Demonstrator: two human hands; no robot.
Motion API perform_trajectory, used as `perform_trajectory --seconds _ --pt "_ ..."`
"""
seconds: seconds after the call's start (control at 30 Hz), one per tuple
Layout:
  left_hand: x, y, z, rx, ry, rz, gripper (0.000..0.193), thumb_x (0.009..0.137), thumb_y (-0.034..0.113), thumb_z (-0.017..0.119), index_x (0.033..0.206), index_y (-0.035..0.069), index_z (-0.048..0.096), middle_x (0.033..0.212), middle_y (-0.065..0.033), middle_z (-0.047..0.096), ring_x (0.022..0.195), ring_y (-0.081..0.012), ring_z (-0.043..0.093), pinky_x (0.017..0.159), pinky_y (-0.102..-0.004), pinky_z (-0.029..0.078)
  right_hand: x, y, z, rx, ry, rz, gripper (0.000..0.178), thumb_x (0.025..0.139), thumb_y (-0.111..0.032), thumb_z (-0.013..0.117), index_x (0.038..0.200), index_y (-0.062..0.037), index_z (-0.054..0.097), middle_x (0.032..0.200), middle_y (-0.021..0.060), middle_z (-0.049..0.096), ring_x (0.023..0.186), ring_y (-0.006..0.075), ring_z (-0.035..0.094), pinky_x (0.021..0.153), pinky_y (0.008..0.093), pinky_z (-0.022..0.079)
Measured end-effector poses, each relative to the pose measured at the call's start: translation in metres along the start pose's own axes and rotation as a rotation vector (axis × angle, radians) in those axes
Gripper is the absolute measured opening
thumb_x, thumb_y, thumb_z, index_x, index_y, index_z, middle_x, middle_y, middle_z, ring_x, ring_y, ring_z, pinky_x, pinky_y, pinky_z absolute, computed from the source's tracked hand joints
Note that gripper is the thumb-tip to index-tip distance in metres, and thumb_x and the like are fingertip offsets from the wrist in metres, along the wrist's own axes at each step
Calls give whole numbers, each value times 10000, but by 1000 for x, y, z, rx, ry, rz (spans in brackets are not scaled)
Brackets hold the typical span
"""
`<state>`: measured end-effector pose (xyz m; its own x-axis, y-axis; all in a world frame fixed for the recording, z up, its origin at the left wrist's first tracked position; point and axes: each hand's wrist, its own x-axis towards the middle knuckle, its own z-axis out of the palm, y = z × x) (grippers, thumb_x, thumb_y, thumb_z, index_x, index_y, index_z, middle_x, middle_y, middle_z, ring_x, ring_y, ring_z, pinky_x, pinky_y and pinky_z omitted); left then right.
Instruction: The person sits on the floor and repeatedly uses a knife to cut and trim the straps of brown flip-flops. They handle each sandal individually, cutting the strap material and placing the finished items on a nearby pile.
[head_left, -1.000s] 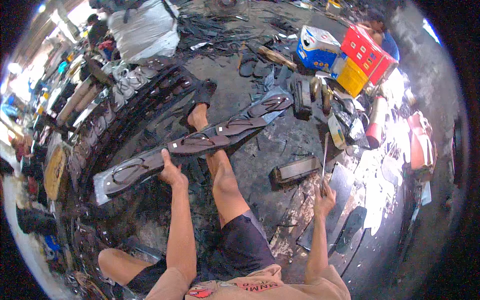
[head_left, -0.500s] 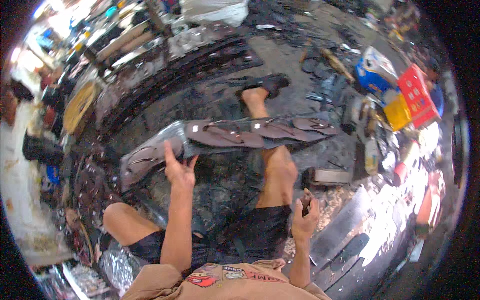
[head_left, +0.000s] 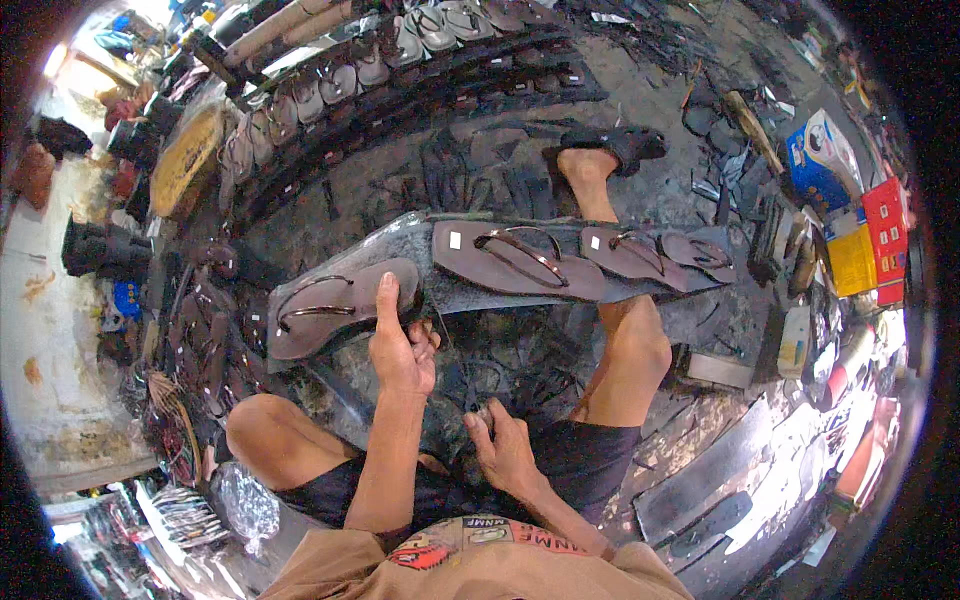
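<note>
A brown flip-flop [head_left: 350, 318] with a shiny strap lies at the left end of a long dark board [head_left: 465, 288] across my lap. My left hand [head_left: 402, 350] grips its heel end, thumb on top and fingers curled beneath. Further along the board rest more brown flip-flops [head_left: 575, 272], some overlapping and two with a small white label. My right hand [head_left: 502, 448] is closed in a pinch over my lap, below and right of the left hand. Whatever it pinches is too small to make out.
Rows of flip-flops [head_left: 340, 82] curve along the far left, beside a round wooden block [head_left: 190, 165]. More sandals [head_left: 205, 340] pile up at the left. A blue-and-white box [head_left: 822, 165] and a red box [head_left: 884, 235] stand at right, near a flat grey sheet [head_left: 700, 470].
My right hand has moved left and up toward my left hand; the small brown object visible in it before no longer shows clearly. The view has shifted, so the scene sits further right.
</note>
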<state>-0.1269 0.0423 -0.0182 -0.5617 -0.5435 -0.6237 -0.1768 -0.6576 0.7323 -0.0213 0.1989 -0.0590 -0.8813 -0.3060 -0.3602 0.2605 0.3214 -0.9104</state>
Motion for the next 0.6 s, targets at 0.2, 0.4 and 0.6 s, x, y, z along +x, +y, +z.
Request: perform_trajectory --seconds 0.2,0.4,0.6 --pt "-10 10 -6 -12 -104 -40 313 931 435 717 880 149 601 512 35 408 381 -57 328 369 -236 241 47 5 13 -44 6 -50 348 1015 -240 594 987 106 575 662 200 572 533 281 545 543 409 413" --pt "-12 18 -24 12 -146 -11 257 955 396 688 982 166 578 524 53 391 369 -63 319 341 -225 258 105 -31 24 13 -73 -64 357 982 -304 631 1107 30 654 881 278 691 849 439 688 748 439 536" --pt "-71 51 -44 47 -291 130 310 940 365 713 1054 83 650 751 15 596 458 -71 450 402 -237 339 195 -43 70 182 -49 -140 580 1036 -556 441 1288 -57 593 973 170 686 893 252 664 832 375 522"
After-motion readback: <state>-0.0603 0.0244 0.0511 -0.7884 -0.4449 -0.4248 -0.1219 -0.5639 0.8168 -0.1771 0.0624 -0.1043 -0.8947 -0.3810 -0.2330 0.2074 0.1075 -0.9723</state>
